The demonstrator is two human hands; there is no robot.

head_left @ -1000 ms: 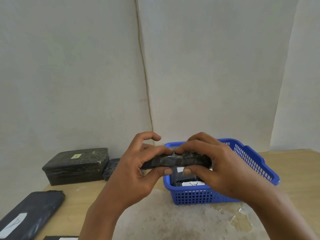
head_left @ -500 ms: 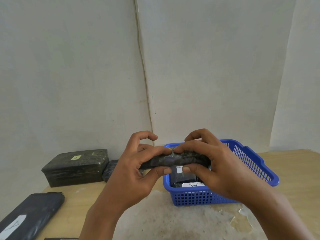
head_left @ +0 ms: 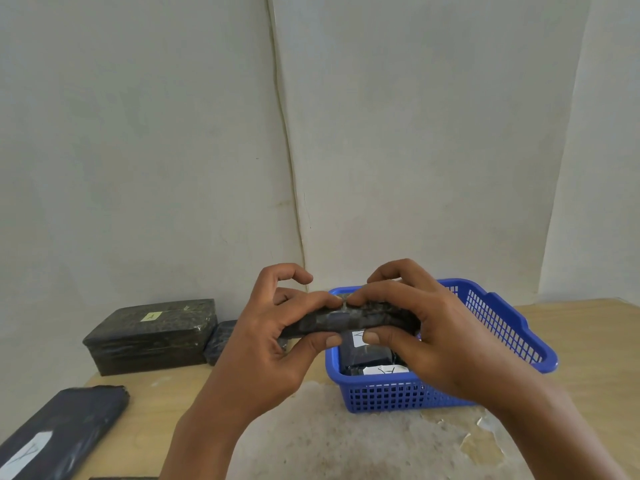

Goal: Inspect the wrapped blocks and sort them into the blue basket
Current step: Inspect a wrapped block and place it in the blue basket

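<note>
Starting at the far left: flat black packet lying on the wooden table, white label facing up at its near end. Behind it, against the wall, big dark wrapped box with a small yellow tag on top, and a smaller dark block tucked just beside its right end.

Moving to centre: left hand raised above the table, clamped on the left end of a slim dark wrapped block. Thumb pressed up under the lower edge, forefinger laid along the top edge, remaining fingers curled loose behind, not touching anything visible. Block held level, long side toward the camera, shiny tape catching light at the top middle.

Right hand mirroring it on the right end: thumb underneath, forefinger on top, tips of both forefingers almost meeting at the middle of the block. Other fingers arched over the back. Firm pinch on both sides.

Directly behind and below the held block: blue basket sitting on the table, more dark wrapped pieces inside with white labels showing. Held block hanging above the basket's near left corner, not yet inside.
</note>
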